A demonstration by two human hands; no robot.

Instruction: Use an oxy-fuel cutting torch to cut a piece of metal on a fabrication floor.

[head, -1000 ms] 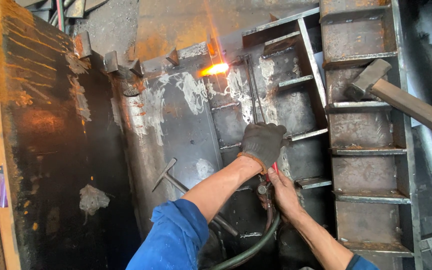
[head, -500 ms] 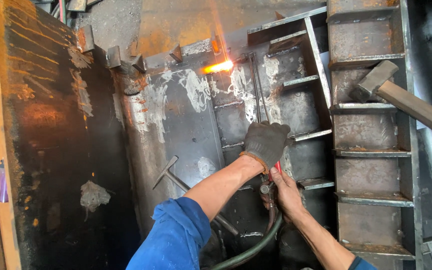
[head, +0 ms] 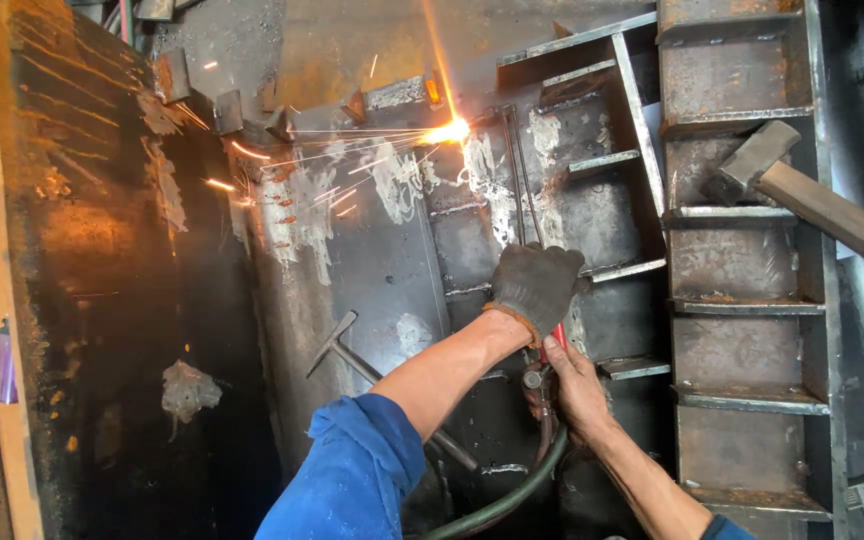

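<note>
Nearest, a dark green hose point(head: 512, 495) curving up into the cutting torch point(head: 542, 375). Bare right hand point(head: 577, 385) with fingers curled around the torch's rear handle; gloved left hand point(head: 537, 285) just ahead, fingers wrapped over the torch tubes. Beside the left forearm, a chipping hammer point(head: 347, 350) lying on the steel plate point(head: 382, 270). Farther off, torch flame point(head: 449, 131) throwing sparks leftward. At right, a sledgehammer point(head: 752, 165) resting on the rusty steel frame point(head: 752, 300).

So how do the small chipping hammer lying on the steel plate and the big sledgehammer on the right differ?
The slim metal chipping hammer has a thin rod handle and a narrow pointed head; the heavy sledgehammer has a thick wooden handle and a blocky head. The chipping hammer lies left of the gloved left hand and partly under the forearm; the sledgehammer rests on the rusty stepped steel frame. Neither is held.
</note>
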